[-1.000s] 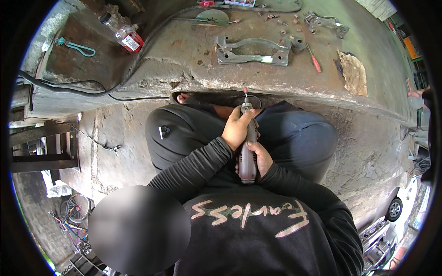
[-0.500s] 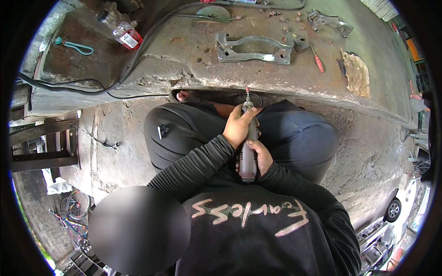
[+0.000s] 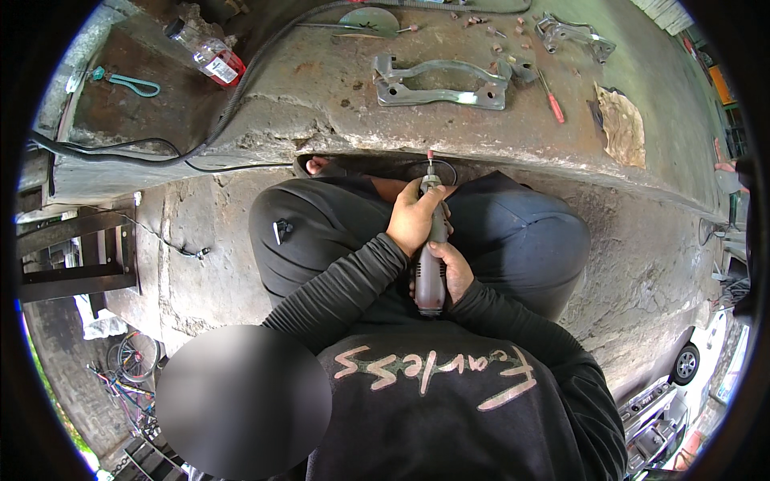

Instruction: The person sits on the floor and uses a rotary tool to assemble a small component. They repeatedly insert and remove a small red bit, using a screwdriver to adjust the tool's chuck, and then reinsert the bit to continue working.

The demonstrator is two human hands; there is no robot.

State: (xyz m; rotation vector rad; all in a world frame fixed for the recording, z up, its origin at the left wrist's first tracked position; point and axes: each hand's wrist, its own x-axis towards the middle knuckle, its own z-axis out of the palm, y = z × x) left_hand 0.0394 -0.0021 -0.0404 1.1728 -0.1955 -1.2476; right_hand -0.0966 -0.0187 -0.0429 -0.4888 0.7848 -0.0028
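Observation:
Between my knees I hold a grey die grinder (image 3: 431, 282), its pink mounted stone (image 3: 430, 155) pointing away from me. My left hand (image 3: 411, 218) is closed round the front of the body, close behind the collet. Further back, my right hand (image 3: 454, 268) wraps the housing from the right, its thumb on top. Beyond the tool, on the raised concrete ledge, lies a metal brake caliper bracket (image 3: 441, 98), apart from the stone. Parts of my fingers under the grinder are hidden.
Right of the bracket lie a red-handled screwdriver (image 3: 552, 98) and a torn piece of brown cardboard (image 3: 619, 128). A second bracket (image 3: 573, 38), several small stones (image 3: 497, 50) and a disc (image 3: 369, 23) sit farther back. At left are a bottle of red liquid (image 3: 210, 56) and a hose (image 3: 233, 108).
Almost nothing differs. The grinder and both hands appear shifted very slightly left, with the same grip. The bracket on the ledge stays where it was.

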